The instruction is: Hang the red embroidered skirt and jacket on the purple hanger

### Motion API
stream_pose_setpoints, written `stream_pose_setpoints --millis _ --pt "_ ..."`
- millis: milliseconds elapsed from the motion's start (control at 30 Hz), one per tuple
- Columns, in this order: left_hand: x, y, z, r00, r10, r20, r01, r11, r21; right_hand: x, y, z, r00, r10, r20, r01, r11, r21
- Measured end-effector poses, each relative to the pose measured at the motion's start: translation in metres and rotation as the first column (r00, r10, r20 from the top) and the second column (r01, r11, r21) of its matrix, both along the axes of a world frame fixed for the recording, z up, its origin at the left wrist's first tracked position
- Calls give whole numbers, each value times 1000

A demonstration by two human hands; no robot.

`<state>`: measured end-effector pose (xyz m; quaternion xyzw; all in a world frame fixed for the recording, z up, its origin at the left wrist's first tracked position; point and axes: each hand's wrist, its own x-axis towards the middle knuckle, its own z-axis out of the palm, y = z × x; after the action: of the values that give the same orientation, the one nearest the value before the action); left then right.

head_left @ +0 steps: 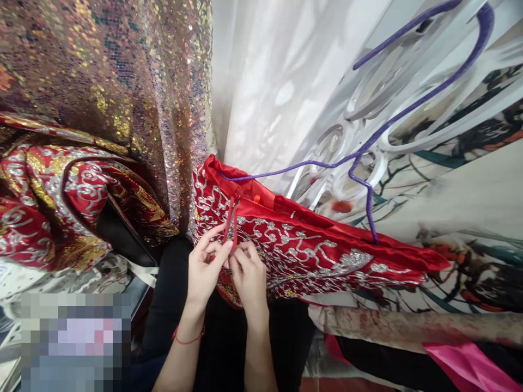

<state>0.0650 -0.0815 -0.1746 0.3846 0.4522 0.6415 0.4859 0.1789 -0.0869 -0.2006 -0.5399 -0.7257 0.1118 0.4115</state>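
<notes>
**Both hands pinched at the red ties of a hanging garment**

At the lower centre of the frame, the left hand (204,269) is seen with its grip closed. Thumb and forefinger are pressed together on the lower end of the thin red ties (231,222), while the other fingers are spread loosely.

The right hand (250,279) is held just beside it, touching it. Its fingers are curled inward to the same spot and the grip is closed. Its fingertips are hidden behind the knuckles, so whether the ties are actually held by it cannot be told.

The ties run down from the upper edge of the red garment (314,250). This garment is embroidered in silver and hung on a purple hanger (370,144) across the middle of the frame.

A red string bracelet (188,338) is worn on the left wrist.

Sequinned fabric (122,81) fills the upper left, with red and gold brocade (57,212) below it. A white curtain (265,81) hangs at the upper centre.

The lower left corner is pixelated and cannot be made out. The hanger's hook is cut off at the top right.
</notes>
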Motion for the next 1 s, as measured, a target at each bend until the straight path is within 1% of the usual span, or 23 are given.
stream_pose_setpoints --millis 67,100,167,233,300,333,400,467,500,533,600,700,767,800,867,933,1000 --pt "-1 0 1 994 71 -78 -70 997 12 -7 -2 0 994 61 88 -59 998 -23" --pt "-3 0 0 986 123 -112 -122 992 22 -8 -5 2 990 101 102 -97 994 -45" --pt "-8 2 -5 958 236 -162 -229 972 58 -7 -12 9 984 166 58 -161 983 -85" --pt "-12 4 -12 925 333 -185 -318 942 105 -3 -19 20 979 188 -78 -195 977 -92" --pt "-16 7 -20 899 393 -194 -368 917 153 2 -24 33 948 163 -275 -192 978 -80" --pt "-18 8 -24 889 413 -199 -382 907 177 3 -25 41 912 151 -381 -193 978 -74" --pt "-19 10 -30 867 448 -217 -403 887 224 3 -23 56 803 167 -572 -237 970 -50" --pt "-20 11 -34 845 475 -245 -408 870 278 -1 -17 68 696 230 -680 -297 955 19" --pt "-20 11 -34 839 481 -255 -400 862 311 -4 -12 72 669 268 -693 -311 948 66" --pt "-21 11 -35 837 482 -258 -383 854 351 -8 -7 76 666 299 -683 -311 944 110" --pt "-23 9 -35 852 467 -237 -324 825 462 -15 3 78 713 337 -615 -268 941 206" --pt "-26 8 -33 884 426 -191 -228 751 620 -24 15 77 788 383 -482 -216 905 367" --pt "-29 7 -33 902 396 -171 -187 717 672 -28 21 77 807 397 -437 -216 887 408" --pt "-30 6 -33 910 382 -161 -179 712 679 -29 22 77 817 389 -425 -214 890 404" --pt "-31 4 -32 924 355 -144 -173 722 669 -29 23 79 859 342 -381 -195 906 375" --pt "-30 2 -32 933 337 -126 -185 749 636 -29 21 79 911 297 -285 -187 916 356" --pt "-29 -1 -30 940 330 -88 -218 778 590 -28 18 79 945 264 -192 -194 928 318"
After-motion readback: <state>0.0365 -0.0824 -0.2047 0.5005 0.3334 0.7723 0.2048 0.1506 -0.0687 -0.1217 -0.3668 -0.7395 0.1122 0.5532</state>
